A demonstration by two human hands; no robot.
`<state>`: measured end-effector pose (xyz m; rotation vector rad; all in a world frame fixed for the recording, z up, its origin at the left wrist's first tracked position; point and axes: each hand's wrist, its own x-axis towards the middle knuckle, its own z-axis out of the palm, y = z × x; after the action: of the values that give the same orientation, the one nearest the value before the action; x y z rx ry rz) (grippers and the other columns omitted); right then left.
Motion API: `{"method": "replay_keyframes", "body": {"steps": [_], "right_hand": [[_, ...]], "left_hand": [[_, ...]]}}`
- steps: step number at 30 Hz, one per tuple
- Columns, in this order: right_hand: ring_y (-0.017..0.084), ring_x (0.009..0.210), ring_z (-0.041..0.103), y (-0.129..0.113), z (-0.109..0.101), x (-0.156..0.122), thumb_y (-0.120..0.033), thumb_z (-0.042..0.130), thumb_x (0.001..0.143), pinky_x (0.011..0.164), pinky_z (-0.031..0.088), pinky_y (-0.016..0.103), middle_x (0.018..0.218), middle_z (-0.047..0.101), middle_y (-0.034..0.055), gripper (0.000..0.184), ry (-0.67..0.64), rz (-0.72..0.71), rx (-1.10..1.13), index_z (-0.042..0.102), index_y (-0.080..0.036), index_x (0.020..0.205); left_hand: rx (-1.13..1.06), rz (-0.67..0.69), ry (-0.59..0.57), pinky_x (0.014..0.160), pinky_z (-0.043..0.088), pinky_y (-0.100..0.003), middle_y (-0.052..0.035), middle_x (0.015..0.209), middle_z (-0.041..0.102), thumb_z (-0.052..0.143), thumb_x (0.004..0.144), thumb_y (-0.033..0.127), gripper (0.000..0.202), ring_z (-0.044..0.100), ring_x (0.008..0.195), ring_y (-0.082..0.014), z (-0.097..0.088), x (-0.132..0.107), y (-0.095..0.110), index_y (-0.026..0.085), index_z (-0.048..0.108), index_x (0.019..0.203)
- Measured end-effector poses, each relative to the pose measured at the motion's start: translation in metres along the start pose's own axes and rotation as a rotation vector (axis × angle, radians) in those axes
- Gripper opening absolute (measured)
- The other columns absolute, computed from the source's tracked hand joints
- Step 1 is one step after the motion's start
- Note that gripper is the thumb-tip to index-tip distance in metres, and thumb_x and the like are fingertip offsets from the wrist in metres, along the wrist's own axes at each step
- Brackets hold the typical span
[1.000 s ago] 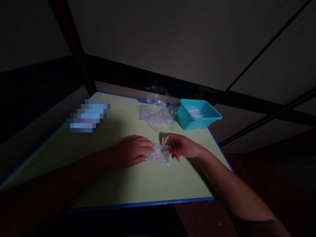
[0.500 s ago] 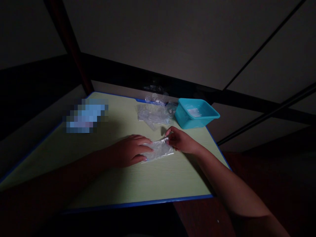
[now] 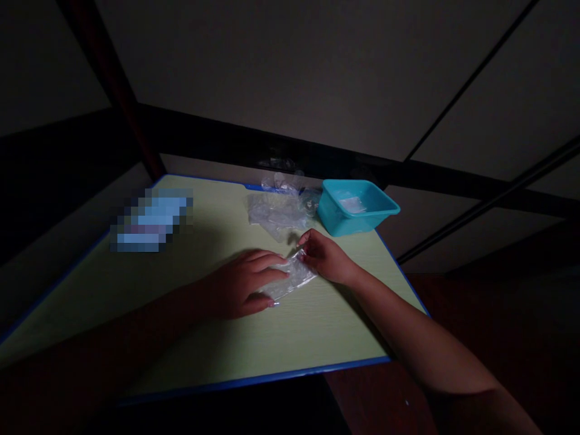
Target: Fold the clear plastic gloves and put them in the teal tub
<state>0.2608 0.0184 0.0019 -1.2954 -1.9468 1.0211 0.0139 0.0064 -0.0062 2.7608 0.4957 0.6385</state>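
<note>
A clear plastic bag (image 3: 293, 275), flattened into a small rectangle, lies on the pale table (image 3: 254, 347) in front of me. Over its left end rests my left hand (image 3: 247, 283), palm down with fingers stretched out and apart. My right hand (image 3: 319, 257) pinches the bag's upper right corner between thumb and fingers. Behind the hands is a loose pile of clear plastic bags (image 3: 278, 211), crumpled and partly see-through.
Right of the pile, a turquoise plastic basin (image 3: 351, 225) stands near the table's right edge with a flat whitish packet (image 3: 353, 204) inside. At the far left lies a blurred-out bluish rectangular object (image 3: 154, 220). A wall panel (image 3: 272, 72) rises behind the table.
The bag has turned, its right end now angled further away from me. My left hand has shifted slightly right and nearer. The camera view has also moved a little.
</note>
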Motion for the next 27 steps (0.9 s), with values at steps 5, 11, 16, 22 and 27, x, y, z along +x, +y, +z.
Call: {"method": "replay_keyframes", "body": {"steps": [5,11,16,22,27], "right_hand": [[0.009,0.06,0.048,0.001,0.0,0.001,-0.023,0.062,0.076,0.054,0.037,0.02,0.077,0.05,-0.0037,0.028,0.023,0.005,-0.017,0.048,-0.019,0.099],[0.009,0.05,0.055,-0.01,-0.013,-0.006,-0.021,0.066,0.075,0.044,0.044,0.019,0.071,0.051,-0.0069,0.041,-0.203,0.189,0.068,0.041,-0.02,0.108],[0.008,0.043,0.056,-0.015,-0.013,-0.008,-0.009,0.064,0.074,0.036,0.043,0.016,0.068,0.053,-0.0076,0.046,-0.213,0.257,0.013,0.04,-0.021,0.111],[0.007,0.041,0.055,-0.018,-0.008,-0.005,-0.006,0.065,0.074,0.033,0.041,0.014,0.067,0.05,-0.0089,0.043,-0.177,0.265,-0.044,0.041,-0.021,0.106],[0.007,0.041,0.055,-0.018,-0.008,-0.006,-0.006,0.063,0.075,0.033,0.04,0.015,0.069,0.05,-0.0082,0.043,-0.18,0.263,-0.025,0.04,-0.021,0.108]], "left_hand": [[0.011,0.005,-0.063,0.101,0.039,-0.044,-0.0129,0.126,0.056,0.058,0.086,0.041,0.042,0.051,0.117,-0.0292,0.005,0.0,-0.003,0.018,0.058,0.121],[-0.002,-0.026,-0.089,0.099,0.04,-0.042,-0.0107,0.123,0.058,0.057,0.088,0.041,0.04,0.052,0.114,-0.0272,0.004,0.0,-0.005,0.02,0.057,0.122],[0.011,-0.026,-0.096,0.098,0.04,-0.041,-0.011,0.122,0.058,0.056,0.089,0.039,0.042,0.053,0.113,-0.0267,0.003,0.001,-0.003,0.02,0.054,0.126],[0.063,-0.005,-0.106,0.097,0.041,-0.043,-0.0119,0.121,0.057,0.055,0.09,0.039,0.036,0.052,0.112,-0.0278,0.006,0.002,-0.004,0.021,0.06,0.12],[0.084,0.01,-0.082,0.097,0.041,-0.045,-0.0129,0.123,0.057,0.056,0.089,0.039,0.038,0.051,0.114,-0.029,0.002,0.004,-0.001,0.019,0.06,0.12]]}}
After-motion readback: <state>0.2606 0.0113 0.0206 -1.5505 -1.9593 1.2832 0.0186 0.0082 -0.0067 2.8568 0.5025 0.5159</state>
